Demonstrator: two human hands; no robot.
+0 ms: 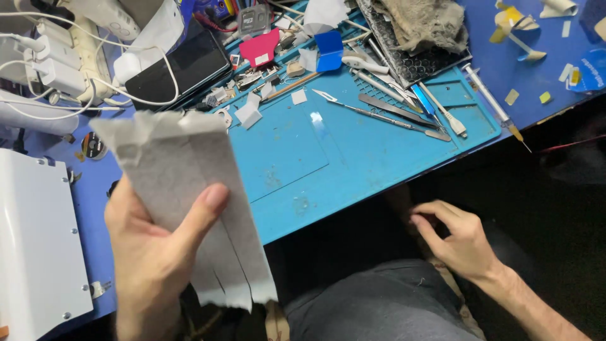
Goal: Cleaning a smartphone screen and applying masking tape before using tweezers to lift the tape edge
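The left hand point(151, 252) occupies the lower left of the frame and grips a grey paper sheet point(189, 189). The thumb presses across the front of the sheet; the remaining fingers close behind it. The sheet stands roughly upright, with its lower edge cut into strips and its upper edge crumpled.

The right hand point(457, 240) sits at the lower right, below the worktop edge, over dark cloth. Its fingers are loosely curled with the tips drawn together; whether they pinch anything cannot be told.

A blue work mat point(303, 151) lies on the worktop in the centre of the frame. Metal tweezers point(379, 113) rest on its upper right part. A white casing point(38, 246) fills the left edge.
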